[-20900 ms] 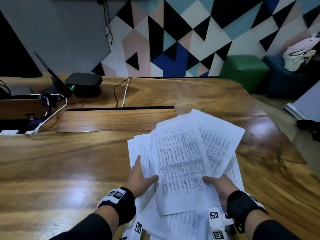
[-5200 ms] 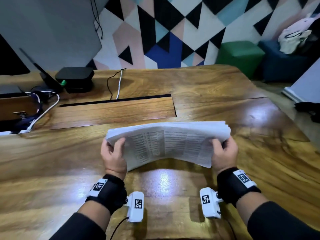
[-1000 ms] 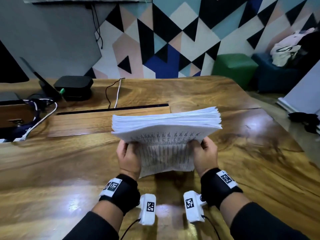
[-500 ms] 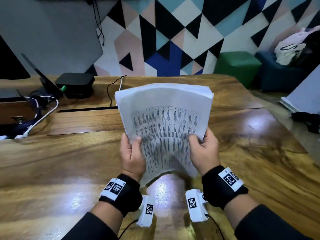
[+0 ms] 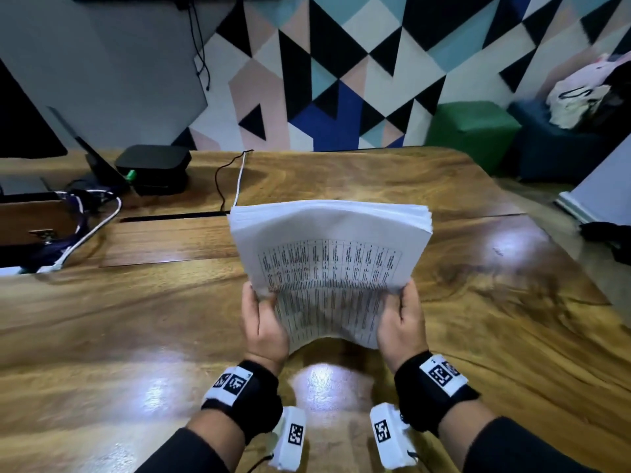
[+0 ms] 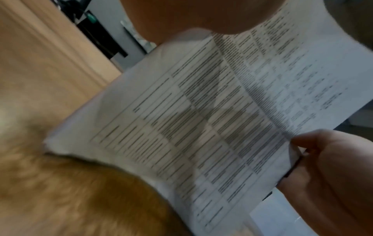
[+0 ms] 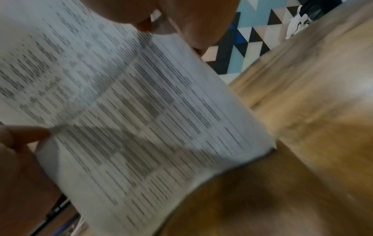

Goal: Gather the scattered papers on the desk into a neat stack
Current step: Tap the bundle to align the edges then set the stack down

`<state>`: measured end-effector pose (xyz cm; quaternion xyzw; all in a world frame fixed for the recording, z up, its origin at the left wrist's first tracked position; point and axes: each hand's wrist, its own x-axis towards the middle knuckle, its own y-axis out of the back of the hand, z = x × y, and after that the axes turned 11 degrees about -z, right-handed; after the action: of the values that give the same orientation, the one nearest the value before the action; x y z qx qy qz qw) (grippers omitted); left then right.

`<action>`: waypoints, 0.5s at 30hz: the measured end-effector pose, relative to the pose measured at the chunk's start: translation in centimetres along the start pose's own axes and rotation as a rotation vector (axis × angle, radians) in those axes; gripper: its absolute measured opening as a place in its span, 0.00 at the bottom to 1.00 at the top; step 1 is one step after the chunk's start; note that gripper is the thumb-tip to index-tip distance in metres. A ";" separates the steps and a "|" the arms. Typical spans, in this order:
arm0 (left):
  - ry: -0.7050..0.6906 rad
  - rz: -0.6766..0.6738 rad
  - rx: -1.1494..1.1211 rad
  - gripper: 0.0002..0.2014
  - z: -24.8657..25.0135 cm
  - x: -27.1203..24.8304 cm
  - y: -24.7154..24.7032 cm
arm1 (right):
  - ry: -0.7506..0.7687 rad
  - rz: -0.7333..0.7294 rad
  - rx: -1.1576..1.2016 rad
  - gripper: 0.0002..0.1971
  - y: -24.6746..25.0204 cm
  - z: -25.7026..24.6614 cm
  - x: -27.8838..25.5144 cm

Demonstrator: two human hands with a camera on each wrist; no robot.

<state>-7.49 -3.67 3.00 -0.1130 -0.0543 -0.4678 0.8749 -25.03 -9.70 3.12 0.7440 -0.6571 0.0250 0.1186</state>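
A thick stack of white printed papers [image 5: 329, 268] stands nearly upright over the wooden desk [image 5: 136, 336], with its printed table facing me and its top leaning away. My left hand [image 5: 264, 315] grips its lower left side, thumb on the front sheet. My right hand [image 5: 401, 315] grips the lower right side the same way. The lower edge bows just above the desk; whether it touches I cannot tell. The left wrist view shows the blurred papers [image 6: 201, 111] with the right hand [image 6: 333, 167] at their far side. In the right wrist view the papers [image 7: 131, 111] are blurred too.
A black box [image 5: 153, 167] and a tangle of cables [image 5: 85, 213] sit at the desk's back left, beside a long cable flap [image 5: 170, 240]. A green stool [image 5: 474, 131] and a blue seat [image 5: 553, 155] stand beyond the desk's right edge.
One second ago the stack lay tilted nearly flat with its edge toward me. It swung upright, and since half a second ago both hands have lowered it a little toward the desk.
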 end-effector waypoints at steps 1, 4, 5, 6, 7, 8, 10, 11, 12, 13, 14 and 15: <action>0.028 -0.020 0.018 0.11 -0.1 -0.1 -0.1 | -0.035 -0.019 -0.023 0.12 0.0 0.2 -0.3; 0.106 -0.128 0.184 0.08 0.4 1.4 0.2 | -0.077 -0.072 -0.086 0.05 0.5 -0.6 0.7; 0.163 -0.174 0.269 0.09 0.6 2.4 0.6 | -0.102 -0.091 -0.124 0.05 0.9 -1.0 1.4; 0.245 -0.233 0.332 0.09 0.7 3.4 0.9 | -0.133 -0.114 -0.169 0.05 1.2 -1.4 2.3; 0.340 -0.293 0.389 0.10 0.7 4.2 1.2 | -0.180 -0.140 -0.217 0.05 1.5 -1.4 3.1; 0.440 -0.342 0.444 0.12 0.5 4.8 1.4 | -0.251 -0.179 -0.270 0.05 1.8 -1.0 3.7; 0.615 -0.400 0.526 0.12 -0.4 5.0 1.5 | -0.465 -0.289 -0.394 0.07 2.0 0.6 4.2; 0.684 -0.401 0.529 0.11 -0.9 4.5 1.3 | -0.558 -0.348 -0.441 0.10 1.9 1.6 4.0; 0.742 -0.399 0.544 0.10 -1.4 3.7 1.1 | -0.624 -0.390 -0.466 0.10 1.9 2.5 3.7; 0.791 -0.390 0.570 0.10 -1.8 3.0 1.0 | -0.670 -0.418 -0.477 0.09 1.9 3.1 3.4; 0.825 -0.371 0.596 0.11 -2.1 2.1 0.8 | -0.703 -0.445 -0.493 0.07 1.8 3.5 3.0; 0.847 -0.352 0.622 0.12 -2.3 1.4 0.7 | -0.738 -0.465 -0.523 0.07 1.8 4.0 2.6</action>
<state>-6.12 -5.01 0.95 0.3595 0.1487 -0.5734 0.7210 -26.93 -13.30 0.00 0.7751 -0.4567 -0.4321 0.0632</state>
